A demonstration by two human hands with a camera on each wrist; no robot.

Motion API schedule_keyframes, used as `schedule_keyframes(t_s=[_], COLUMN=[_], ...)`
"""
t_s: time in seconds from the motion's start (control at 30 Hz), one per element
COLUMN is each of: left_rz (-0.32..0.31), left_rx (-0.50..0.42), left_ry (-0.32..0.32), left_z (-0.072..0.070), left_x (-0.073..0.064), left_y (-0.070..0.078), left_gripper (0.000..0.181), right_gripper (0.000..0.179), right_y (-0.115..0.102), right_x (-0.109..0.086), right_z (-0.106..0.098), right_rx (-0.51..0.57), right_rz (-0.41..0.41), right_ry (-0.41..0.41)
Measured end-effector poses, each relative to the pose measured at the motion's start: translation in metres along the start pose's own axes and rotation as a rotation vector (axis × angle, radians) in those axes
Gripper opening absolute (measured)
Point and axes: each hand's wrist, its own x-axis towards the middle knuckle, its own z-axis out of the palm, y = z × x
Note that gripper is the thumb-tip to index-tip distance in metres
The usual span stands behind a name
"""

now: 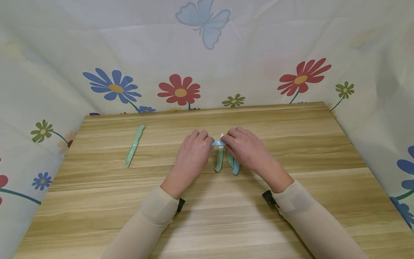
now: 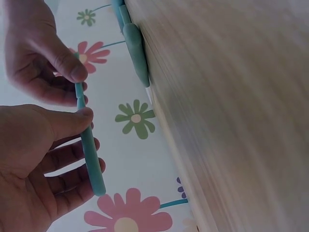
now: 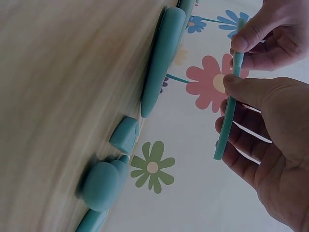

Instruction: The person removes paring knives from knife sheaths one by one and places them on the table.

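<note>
Both hands hold a slim blue knife [image 1: 219, 143] level above the table. My left hand [image 1: 196, 151] grips its rounded handle [image 2: 91, 159], thumb on one side and fingers on the other. My right hand [image 1: 248, 149] pinches the thin, straight sheath end [image 3: 227, 130]. Fingers partly cover where the two parts meet, so I cannot tell how far the blade is inside. Beneath the hands lies a green-handled knife [image 1: 219, 163] with its pale blade tip bare. Beside it are a green slotted sheath [image 1: 230, 158] and a blue handle [image 1: 236, 167], partly hidden by my right hand.
A green knife in its sheath [image 1: 134, 145] lies apart on the left of the wooden table [image 1: 207, 230]. A white flower-printed cloth [image 1: 252, 46] rises behind the table's far edge and along both sides.
</note>
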Motion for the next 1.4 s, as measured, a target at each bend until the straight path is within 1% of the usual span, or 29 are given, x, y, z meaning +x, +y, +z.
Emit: schedule_keyframes(t_s=[0.3,0.73,1.03,1.4], left_rz=[-0.006,-0.014,-0.01,-0.015], left_rx=[-0.025,-0.044,-0.034,-0.033], left_ry=[0.008,0.001,0.014,0.005], left_z=[-0.001,-0.0002,-0.001,-0.003], left_x=[-0.0006,-0.0006,-0.0001,0.0], left_y=[-0.0002,-0.0014,-0.002,-0.0015], left_gripper=[0.019,0.016,0.015,0.016], right_gripper=[0.023,0.023,0.024,0.024], right_y=[-0.0004,-0.0007,-0.0007,0.0], right_x=[-0.0001,0.0008,0.001,0.0005], right_z=[0.0009,0.0,-0.0018,-0.0021], right_rx=[0.022,0.024,0.032,0.036], right_rz=[0.006,0.012,0.023,0.031], right_ry=[0.01,-0.007,-0.02,-0.024])
